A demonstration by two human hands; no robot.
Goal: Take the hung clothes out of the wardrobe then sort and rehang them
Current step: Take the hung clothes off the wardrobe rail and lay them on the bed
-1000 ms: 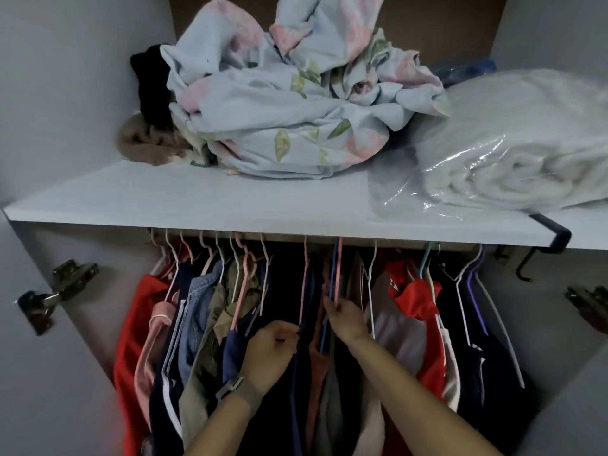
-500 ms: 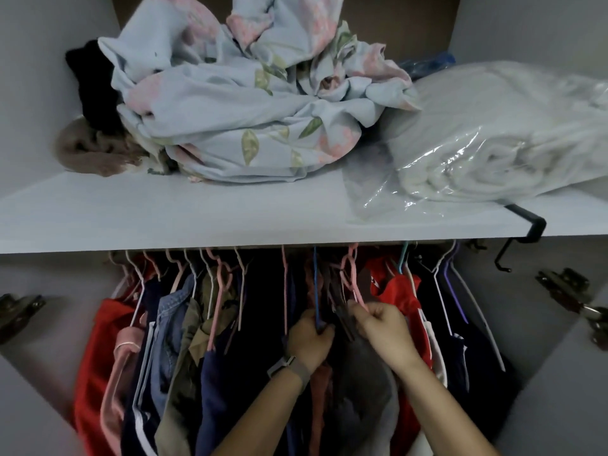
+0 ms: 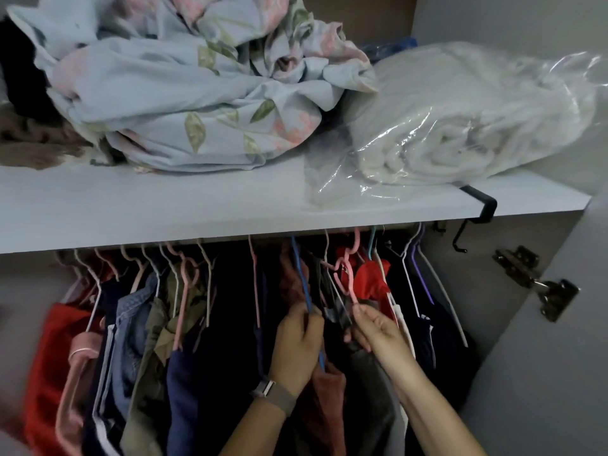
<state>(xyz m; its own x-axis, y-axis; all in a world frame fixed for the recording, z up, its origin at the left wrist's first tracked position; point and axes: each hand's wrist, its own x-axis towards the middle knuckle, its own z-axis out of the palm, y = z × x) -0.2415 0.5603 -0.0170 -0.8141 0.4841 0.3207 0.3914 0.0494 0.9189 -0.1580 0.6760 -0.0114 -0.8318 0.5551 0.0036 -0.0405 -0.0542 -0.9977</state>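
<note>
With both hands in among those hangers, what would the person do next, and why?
Probably lift the pink plastic hanger off the rail: the right hand pinches its lower end, the left hand grips the blue hanger beside it, and both hooks seem to sit under the white shelf.

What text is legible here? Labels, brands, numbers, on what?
None can be read.
Watch on the left wrist: its face is turned away, so nothing shows.
Clear plastic bag on the shelf: no print visible.
Floral bedsheet: leaf and flower pattern only, no wording.
Hung clothes and hangers: no tags or logos legible; the frame is soft with motion blur.
</note>
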